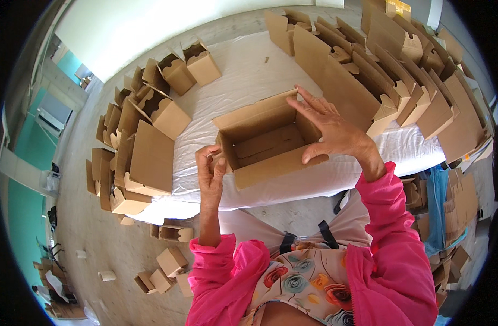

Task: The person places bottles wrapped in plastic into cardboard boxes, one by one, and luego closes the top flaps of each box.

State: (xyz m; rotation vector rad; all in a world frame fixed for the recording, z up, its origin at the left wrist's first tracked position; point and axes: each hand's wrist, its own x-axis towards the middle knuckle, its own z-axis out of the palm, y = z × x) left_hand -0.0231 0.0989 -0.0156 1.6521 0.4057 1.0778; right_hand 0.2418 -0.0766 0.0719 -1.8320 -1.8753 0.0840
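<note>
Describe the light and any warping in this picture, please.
Head view: the white wall is nearly washed out; head view: the front edge of the white cloth bows, and black fills the corners; head view: the inside of the open box is shadowed.

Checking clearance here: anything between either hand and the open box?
Nothing visible. The left hand is at the left end of the box, the right hand spread over its right end; other boxes stand to either side, not between.
</note>
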